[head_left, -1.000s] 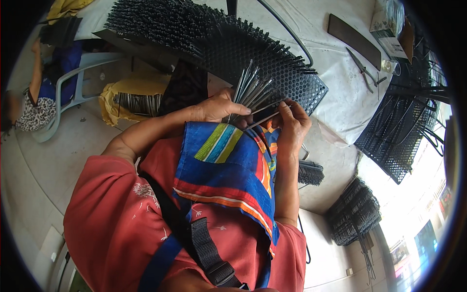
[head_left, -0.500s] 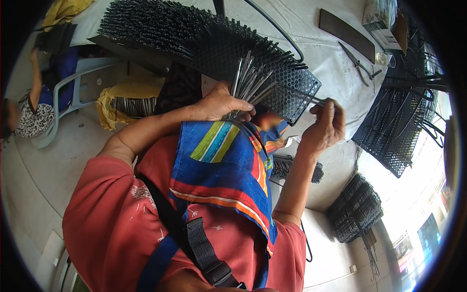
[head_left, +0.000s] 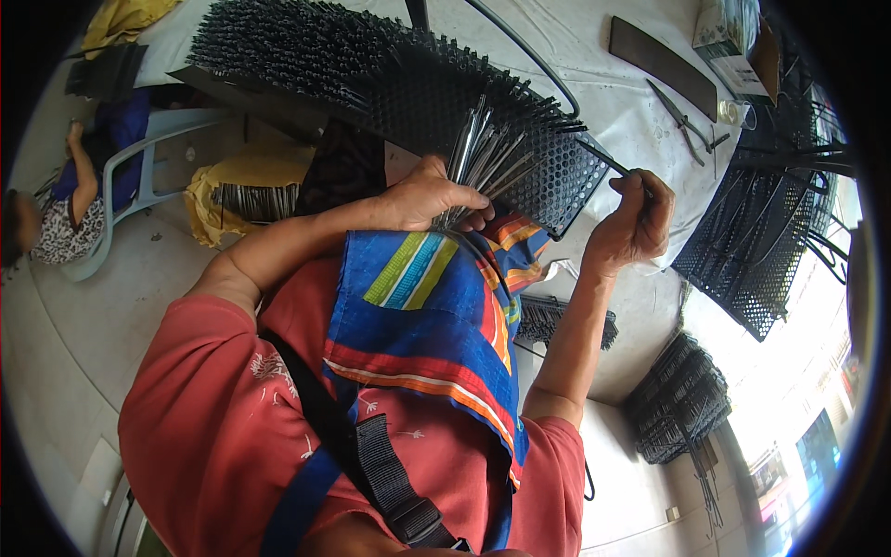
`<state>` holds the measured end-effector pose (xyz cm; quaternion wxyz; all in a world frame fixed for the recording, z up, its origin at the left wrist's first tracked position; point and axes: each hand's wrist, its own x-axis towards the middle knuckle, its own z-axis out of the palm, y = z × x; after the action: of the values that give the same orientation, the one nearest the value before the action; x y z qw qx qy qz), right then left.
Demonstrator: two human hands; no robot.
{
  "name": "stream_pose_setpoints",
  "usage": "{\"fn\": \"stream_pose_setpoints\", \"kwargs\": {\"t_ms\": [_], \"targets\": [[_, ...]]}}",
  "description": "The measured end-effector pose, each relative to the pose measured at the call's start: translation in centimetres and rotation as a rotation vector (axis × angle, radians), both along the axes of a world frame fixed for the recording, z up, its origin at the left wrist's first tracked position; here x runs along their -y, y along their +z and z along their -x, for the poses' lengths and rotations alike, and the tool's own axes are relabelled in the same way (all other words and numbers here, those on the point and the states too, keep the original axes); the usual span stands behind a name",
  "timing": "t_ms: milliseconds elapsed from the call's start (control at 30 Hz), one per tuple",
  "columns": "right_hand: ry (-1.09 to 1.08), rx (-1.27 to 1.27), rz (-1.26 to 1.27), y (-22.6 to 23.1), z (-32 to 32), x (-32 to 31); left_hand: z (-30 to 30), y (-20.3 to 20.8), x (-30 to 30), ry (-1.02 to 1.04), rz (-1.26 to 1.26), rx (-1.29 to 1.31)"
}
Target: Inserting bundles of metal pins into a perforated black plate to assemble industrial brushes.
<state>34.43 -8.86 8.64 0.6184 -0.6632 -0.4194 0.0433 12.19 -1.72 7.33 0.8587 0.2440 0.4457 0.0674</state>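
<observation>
**Q:** Condition of the left hand [head_left: 434, 199]?
**A:** Closed. Its fingers [head_left: 478, 219] and thumb are wrapped around the lower part of a bundle of thin metal rods [head_left: 481, 160]. The rods fan upward and to the right above the blue patterned apron [head_left: 418, 320], their upper ends in front of the black perforated panel [head_left: 568, 172].

**Q:** And the right hand [head_left: 633, 221]?
**A:** Pinched, the thumb and fingers brought together on one end of a dark slender piece [head_left: 605, 159]. That piece points up and to the left, its far end at the panel's right part. Whether it touches the panel, or is one rod or several, I cannot tell.

**Q:** State of the panel?
**A:** Bare holes at the right end; dense rows of black upright pieces [head_left: 278, 51] over the left part.

**Q:** Surroundings?
**A:** On the white-covered desk [head_left: 599, 65], a dark flat strip [head_left: 664, 67], with a scissor-like tool [head_left: 684, 123] below it and a small clear cup [head_left: 736, 114] to the right. At left, a yellow wrapping [head_left: 264, 169] holds a stack of thin strips [head_left: 257, 201]. Beyond it, a co-worker in a spotted top [head_left: 72, 227] is beside a pale chair [head_left: 109, 200].
</observation>
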Motion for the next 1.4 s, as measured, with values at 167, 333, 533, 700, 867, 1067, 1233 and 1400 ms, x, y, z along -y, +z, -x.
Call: {"fn": "stream_pose_setpoints", "kwargs": {"t_ms": [167, 333, 533, 700, 867, 1067, 1233, 1400], "targets": [[-0.014, 0.046, 0.073, 0.0, -0.1, -0.2, 0.2, -0.7, 0.1, -0.034, 0.015, 0.020], [0.015, 0.204, 0.257, 0.4, 0.2, -1.8, 0.1, -0.9, 0.0, -0.040, 0.004, 0.035], [0.024, 0.264, 0.315, 0.2, 0.2, -2.6, 0.1, -0.9, 0.0, -0.033, 0.027, 0.012], [0.094, 0.276, 0.407, 1.0, -0.2, -3.0, -0.1, -0.6, -0.3, -0.017, 0.010, 0.029], [0.111, 0.477, 0.555, 0.5, 0.0, -2.5, -0.3, -1.3, -0.3, -0.039, 0.006, 0.035], [-0.002, 0.128, 0.467, 1.0, 2.8, 0.2, -0.3, -1.4, -0.2, -0.046, -0.033, 0.088], [-0.006, -0.612, 0.350, 1.4, 6.3, 0.4, -0.1, 0.1, 0.2, -0.087, -0.068, 0.141], [0.173, -0.829, 0.476, 1.1, 6.5, 1.1, -0.5, 0.8, 0.4, -0.066, -0.121, 0.195]]}}
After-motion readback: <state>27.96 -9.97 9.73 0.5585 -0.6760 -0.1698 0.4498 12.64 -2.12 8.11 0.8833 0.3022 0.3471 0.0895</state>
